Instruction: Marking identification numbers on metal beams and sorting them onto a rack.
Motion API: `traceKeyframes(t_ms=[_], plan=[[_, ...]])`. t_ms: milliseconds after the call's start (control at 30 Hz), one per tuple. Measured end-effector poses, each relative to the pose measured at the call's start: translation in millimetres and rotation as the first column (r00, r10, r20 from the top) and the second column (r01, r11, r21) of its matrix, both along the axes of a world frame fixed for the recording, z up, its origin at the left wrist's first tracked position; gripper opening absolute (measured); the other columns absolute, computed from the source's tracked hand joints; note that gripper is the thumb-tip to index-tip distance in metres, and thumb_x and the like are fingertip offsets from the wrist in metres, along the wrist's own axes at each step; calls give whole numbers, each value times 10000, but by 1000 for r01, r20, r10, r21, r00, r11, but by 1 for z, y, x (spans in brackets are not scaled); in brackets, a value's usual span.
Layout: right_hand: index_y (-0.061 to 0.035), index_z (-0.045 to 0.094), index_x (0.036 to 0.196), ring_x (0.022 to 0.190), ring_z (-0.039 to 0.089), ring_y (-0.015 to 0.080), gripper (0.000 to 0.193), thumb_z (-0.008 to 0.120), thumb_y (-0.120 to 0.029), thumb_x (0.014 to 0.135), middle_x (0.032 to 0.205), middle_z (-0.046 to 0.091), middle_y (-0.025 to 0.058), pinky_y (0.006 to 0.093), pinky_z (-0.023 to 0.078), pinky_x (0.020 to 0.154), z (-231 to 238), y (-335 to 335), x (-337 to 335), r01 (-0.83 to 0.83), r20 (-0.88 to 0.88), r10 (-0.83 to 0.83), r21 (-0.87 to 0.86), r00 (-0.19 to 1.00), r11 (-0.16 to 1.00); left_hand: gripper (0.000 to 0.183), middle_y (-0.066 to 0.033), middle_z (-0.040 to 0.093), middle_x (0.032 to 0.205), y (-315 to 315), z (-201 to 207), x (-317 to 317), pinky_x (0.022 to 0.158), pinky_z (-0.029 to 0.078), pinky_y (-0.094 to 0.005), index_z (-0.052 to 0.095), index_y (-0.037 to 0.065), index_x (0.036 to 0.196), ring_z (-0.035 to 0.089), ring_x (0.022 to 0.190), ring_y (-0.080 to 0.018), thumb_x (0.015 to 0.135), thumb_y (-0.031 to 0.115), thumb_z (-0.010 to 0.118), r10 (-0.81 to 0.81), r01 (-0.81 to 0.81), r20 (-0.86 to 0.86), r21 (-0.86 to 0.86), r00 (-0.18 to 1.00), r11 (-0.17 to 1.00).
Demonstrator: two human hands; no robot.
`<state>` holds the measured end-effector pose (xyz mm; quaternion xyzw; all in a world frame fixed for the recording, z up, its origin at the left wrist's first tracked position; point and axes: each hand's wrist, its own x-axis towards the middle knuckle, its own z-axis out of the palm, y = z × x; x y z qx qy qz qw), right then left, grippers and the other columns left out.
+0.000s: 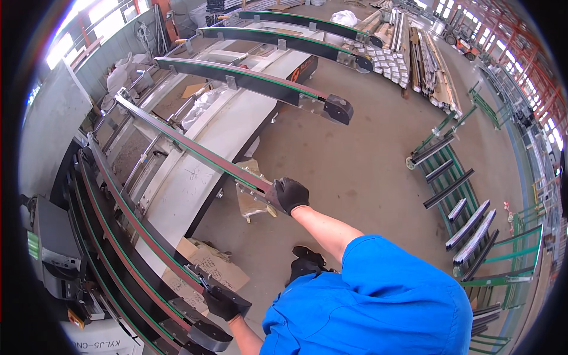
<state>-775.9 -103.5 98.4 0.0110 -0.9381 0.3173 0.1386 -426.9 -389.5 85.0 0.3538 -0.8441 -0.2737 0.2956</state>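
My right hand [290, 194], in a black glove, grips the near end of a long straight conveyor rail [189, 145], black with a green strip, that runs up and to the left. My left hand [225, 302], also gloved, holds the end of a curved black and green rail [136, 236] low at the left, next to its rounded black end cap [210, 336]. Both rails rest on a metal frame [142, 165] over a white curved panel [195, 177]. My blue shirt fills the lower middle, and my black shoes [307, 260] show on the concrete floor.
More black and green rails [254, 83] lie across the frame farther back. Flattened cardboard [213, 266] lies on the floor near my feet. A green rack [467, 219] of short rails stands at the right, metal profile stacks [432, 65] at the back, a grey machine [53, 248] at the left.
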Motion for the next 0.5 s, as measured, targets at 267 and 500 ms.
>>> traceKeyframes(t_ms=[267,500], plan=[[-104,690,905,866,703,401,348,573,-411,1019,906,726,171,511,551,750,3,-1,1,3,13,-3,17,1000,1000,280,-175,723,899,2,-2,0,744,549,-450,654,17,1176,703,825,-359,1062,267,598,-5,5,-57,7,998,1000],[-128,693,896,886,706,408,369,524,-432,1020,945,728,181,527,559,763,-9,-5,-6,7,47,-10,57,999,998,352,-193,721,991,-8,-16,-1,753,535,-541,679,24,1142,698,909,-421,1085,330,515,0,20,90,-220,996,975]])
